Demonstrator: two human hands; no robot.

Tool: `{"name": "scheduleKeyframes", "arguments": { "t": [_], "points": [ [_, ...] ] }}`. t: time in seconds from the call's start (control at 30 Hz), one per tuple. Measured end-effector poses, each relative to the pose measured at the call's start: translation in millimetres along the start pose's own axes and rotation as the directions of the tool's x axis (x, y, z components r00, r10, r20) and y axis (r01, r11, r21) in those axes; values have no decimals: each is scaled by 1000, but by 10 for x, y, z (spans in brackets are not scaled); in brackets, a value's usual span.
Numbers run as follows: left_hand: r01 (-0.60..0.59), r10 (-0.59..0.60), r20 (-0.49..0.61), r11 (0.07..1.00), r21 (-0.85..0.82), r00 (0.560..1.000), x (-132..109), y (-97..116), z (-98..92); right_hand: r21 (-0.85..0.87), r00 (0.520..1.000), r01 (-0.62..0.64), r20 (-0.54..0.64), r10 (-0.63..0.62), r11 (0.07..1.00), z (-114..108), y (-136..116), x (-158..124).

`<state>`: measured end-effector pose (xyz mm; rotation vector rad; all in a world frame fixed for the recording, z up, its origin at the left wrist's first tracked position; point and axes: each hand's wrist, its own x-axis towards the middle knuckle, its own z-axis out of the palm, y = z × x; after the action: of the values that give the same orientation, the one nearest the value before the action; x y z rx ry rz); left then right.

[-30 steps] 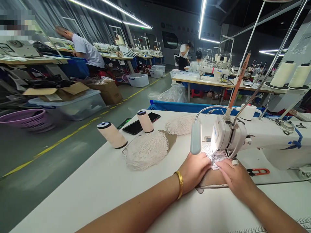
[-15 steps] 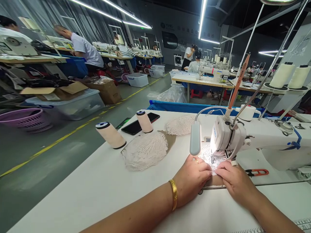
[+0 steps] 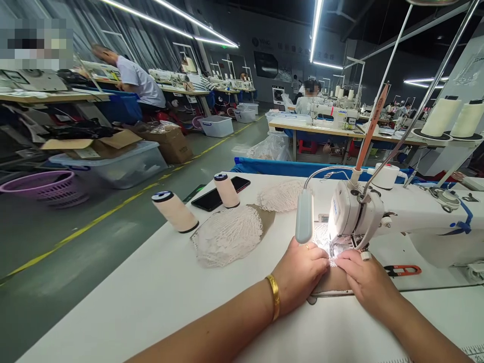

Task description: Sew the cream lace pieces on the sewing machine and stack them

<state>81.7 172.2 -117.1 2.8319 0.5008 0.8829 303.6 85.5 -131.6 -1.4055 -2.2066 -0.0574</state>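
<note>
My left hand, with a gold bangle at the wrist, presses closed fingers on white lace left of the presser foot. Across from it my right hand pinches the near edge of the same lace. Brown backing shows between the hands. The sewing machine stands over the lace, and its needle area is bright from a small lamp. Part of the lace is hidden under the fingers and the machine head. Orange-handled thread snips lie right of my right hand.
Left on the table are two cream thread cones, a phone and lace pieces. A ruler lies at the near right. Boxes and co-workers at machines are beyond.
The lace has gone a little farther under the presser foot, and more brown backing shows near me. Both hands keep nearly the same place. The view has shifted slightly.
</note>
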Motion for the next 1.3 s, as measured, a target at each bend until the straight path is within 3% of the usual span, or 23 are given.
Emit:
{"name": "scheduleKeyframes", "arguments": {
  "t": [0.4, 0.57, 0.67, 0.87, 1.0, 1.07, 1.17, 1.23, 1.3],
  "points": [
    [55, -58, 84, 998, 32, 995, 35, -11, 5, -53, 998, -40, -44, 38, 998, -21, -20, 40],
    [193, -200, 131, 979, 65, 971, 63, 9, -87, -61, 997, -50, -64, 46, 997, -13, 4, 9],
    [262, -274, 104, 958, 120, 956, 68, 52, -176, -59, 994, -63, -88, 58, 996, -27, 6, -11],
    [89, -84, 64, 993, -83, 994, 55, 101, -279, 96, 998, 38, -59, -33, 995, -88, -87, 14],
    [139, -142, 117, 990, 30, 983, 51, 42, -292, 148, 991, 130, -18, -129, 980, -101, -122, 42],
    [170, -174, 179, 985, 38, 968, 37, 28, -294, 102, 995, 98, 6, -99, 990, -108, -84, 44],
    [131, -105, 237, 987, -97, 966, 16, 38, -296, -28, 996, -43, -77, 40, 999, -131, -7, 31],
    [99, -78, 177, 988, -115, 981, 14, 43, -290, -40, 989, -88, -119, 83, 995, -143, 5, 21],
    [73, -66, 116, 995, -65, 991, 17, 34, -270, 21, 997, -12, -70, 13, 1000, -143, -22, 17]
  ]
}}
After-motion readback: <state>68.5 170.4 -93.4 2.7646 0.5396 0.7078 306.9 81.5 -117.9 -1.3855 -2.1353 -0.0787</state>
